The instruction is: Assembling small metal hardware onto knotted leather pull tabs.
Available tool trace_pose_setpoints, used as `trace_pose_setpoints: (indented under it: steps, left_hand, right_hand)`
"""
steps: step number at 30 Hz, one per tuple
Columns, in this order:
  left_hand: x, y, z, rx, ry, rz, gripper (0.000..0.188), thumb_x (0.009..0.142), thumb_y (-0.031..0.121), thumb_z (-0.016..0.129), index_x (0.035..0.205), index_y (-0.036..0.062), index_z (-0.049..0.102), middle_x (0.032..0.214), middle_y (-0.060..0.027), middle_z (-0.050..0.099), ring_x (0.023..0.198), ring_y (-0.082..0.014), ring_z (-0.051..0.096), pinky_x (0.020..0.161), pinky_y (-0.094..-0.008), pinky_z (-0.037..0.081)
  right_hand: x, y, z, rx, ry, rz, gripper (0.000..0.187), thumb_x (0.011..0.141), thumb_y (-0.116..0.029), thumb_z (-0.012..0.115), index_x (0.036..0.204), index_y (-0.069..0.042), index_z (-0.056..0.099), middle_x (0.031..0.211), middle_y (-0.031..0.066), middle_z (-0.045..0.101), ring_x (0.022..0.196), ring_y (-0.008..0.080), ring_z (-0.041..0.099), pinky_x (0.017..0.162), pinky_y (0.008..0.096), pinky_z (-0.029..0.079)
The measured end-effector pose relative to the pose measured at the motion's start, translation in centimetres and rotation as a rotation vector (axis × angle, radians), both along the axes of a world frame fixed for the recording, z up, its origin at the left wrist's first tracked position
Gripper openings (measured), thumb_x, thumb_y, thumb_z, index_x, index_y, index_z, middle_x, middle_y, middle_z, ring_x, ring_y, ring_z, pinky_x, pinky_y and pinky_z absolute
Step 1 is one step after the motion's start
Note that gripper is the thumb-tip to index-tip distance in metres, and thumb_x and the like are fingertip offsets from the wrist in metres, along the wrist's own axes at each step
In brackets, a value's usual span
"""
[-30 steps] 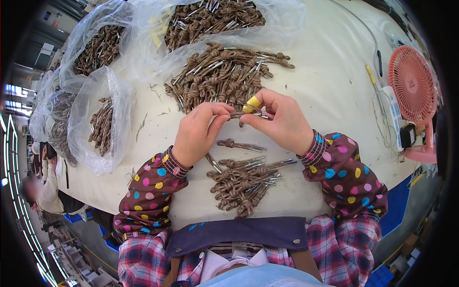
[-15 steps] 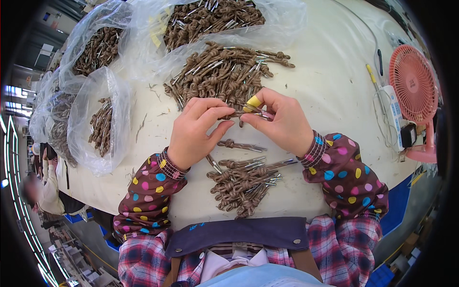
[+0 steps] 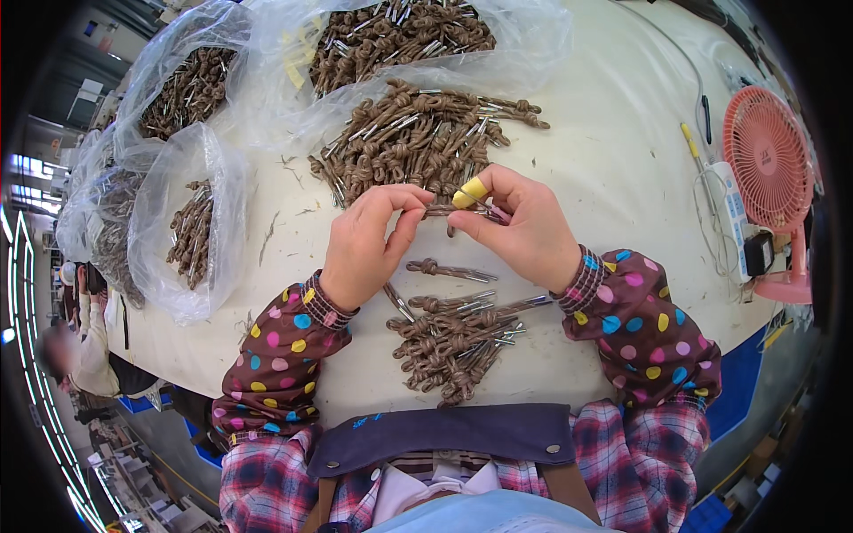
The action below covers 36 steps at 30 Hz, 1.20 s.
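Above the table, a brown knotted cord [image 3: 438,211] with metal tips is stretched between my two hands. My left hand [image 3: 369,242] pinches its left end between thumb and fingertips. Closed on the other end is my right hand [image 3: 526,229], yellow tape [image 3: 470,192] wrapped round its index finger. A slim metal tool with a pinkish part also shows in the right hand; its kind is hard to make out. Just below lies a single knotted cord [image 3: 451,270]. Nearer me is a small pile of cords [image 3: 458,342]; a larger heap of cords [image 3: 418,133] lies beyond my hands.
Clear plastic bags hold more cords: one bag [image 3: 524,40] at the back, others on the left, including an opened bag [image 3: 229,240]. At right stand a pink fan [image 3: 766,160] and a white power strip [image 3: 730,209] with cables. Another person [image 3: 93,355] is at far left.
My left hand has shifted slightly right and its fingers have drawn closer together at the cord. My right hand stays nearly in place, its taped finger tilted a little differently.
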<state>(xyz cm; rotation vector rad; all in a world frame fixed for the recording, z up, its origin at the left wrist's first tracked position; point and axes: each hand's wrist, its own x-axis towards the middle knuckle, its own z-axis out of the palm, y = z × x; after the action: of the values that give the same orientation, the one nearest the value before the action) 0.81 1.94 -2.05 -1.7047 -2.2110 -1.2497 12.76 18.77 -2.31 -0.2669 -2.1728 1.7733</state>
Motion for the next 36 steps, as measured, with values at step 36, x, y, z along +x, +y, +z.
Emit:
trace_pose_setpoints:
  steps: [36]
  left_hand:
    - [1.2,0.3,0.2,-0.119,-0.159,0.004,0.009,0.088,0.001,0.060,0.096,0.0008,0.057,0.091,-0.0111,0.066,0.081,-0.0263,0.064,0.071,-0.0324,0.050]
  right_hand:
    - [0.5,0.3,1.0,1.145,0.268,-0.034,0.025,0.079,-0.029,0.069,0.080,-0.011,0.052,0.077,0.0018,0.049,0.056,0.0172,0.055,0.050,0.0293,0.044]
